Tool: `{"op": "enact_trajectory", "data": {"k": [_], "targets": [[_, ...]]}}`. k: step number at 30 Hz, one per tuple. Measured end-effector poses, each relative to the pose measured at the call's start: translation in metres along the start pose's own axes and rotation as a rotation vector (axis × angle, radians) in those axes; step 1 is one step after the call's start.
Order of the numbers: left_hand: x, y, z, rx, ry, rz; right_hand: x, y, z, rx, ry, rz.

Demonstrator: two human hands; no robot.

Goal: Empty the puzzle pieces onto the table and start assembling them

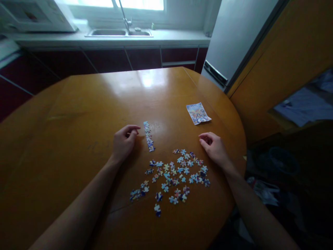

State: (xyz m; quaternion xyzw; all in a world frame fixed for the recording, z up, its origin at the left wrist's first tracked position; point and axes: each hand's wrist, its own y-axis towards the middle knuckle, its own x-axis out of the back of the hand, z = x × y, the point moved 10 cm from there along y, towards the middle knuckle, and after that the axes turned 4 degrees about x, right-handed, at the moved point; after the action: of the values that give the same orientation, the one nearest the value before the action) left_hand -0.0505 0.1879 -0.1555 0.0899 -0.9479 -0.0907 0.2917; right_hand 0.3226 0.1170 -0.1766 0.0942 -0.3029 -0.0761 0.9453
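Observation:
My left hand (124,141) rests on the round wooden table (85,104), fingers curled, thumb and forefinger pinched just left of a joined strip of puzzle pieces (148,136). What the pinch holds is too small to name. My right hand (213,146) lies loosely curled on the table at the right, above the upper right edge of a scatter of loose puzzle pieces (177,175). Nothing shows in its fingers. A small picture card (198,113) lies beyond my right hand.
A kitchen counter with a sink (119,32) and tap runs along the back under a window. A grey fridge (234,38) and a wooden cabinet (286,52) stand at the right. Dark floor clutter (275,180) lies past the table's right edge.

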Motion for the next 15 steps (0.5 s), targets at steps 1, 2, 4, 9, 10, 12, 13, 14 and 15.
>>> {"op": "enact_trajectory", "data": {"k": [1,2,4,9,10,12,13,14,15], "targets": [[0.000,0.000,0.000,-0.003,-0.004,0.000,0.000,0.000,0.000,0.001,-0.003,0.003],[0.000,0.000,0.001,-0.007,-0.009,0.000,0.000,0.001,0.001,0.002,-0.004,0.004],[0.000,0.000,0.001,-0.009,-0.016,0.000,0.003,-0.001,0.005,0.002,-0.002,-0.005],[0.000,-0.001,0.000,0.000,-0.033,0.004,0.017,-0.027,0.028,0.013,-0.058,0.011],[-0.001,-0.001,0.000,-0.001,-0.037,0.004,0.017,-0.036,0.033,0.014,-0.077,0.049],[-0.001,0.000,-0.001,-0.002,-0.044,0.003,0.014,-0.057,0.038,-0.006,-0.099,0.159],[-0.001,0.000,-0.001,-0.003,-0.046,0.003,0.013,-0.068,0.039,-0.021,-0.107,0.201],[-0.001,0.000,-0.001,-0.003,-0.045,0.002,0.012,-0.078,0.040,-0.029,-0.114,0.229],[-0.002,0.000,-0.001,-0.003,-0.043,0.003,0.010,-0.086,0.040,-0.033,-0.126,0.253]]}}
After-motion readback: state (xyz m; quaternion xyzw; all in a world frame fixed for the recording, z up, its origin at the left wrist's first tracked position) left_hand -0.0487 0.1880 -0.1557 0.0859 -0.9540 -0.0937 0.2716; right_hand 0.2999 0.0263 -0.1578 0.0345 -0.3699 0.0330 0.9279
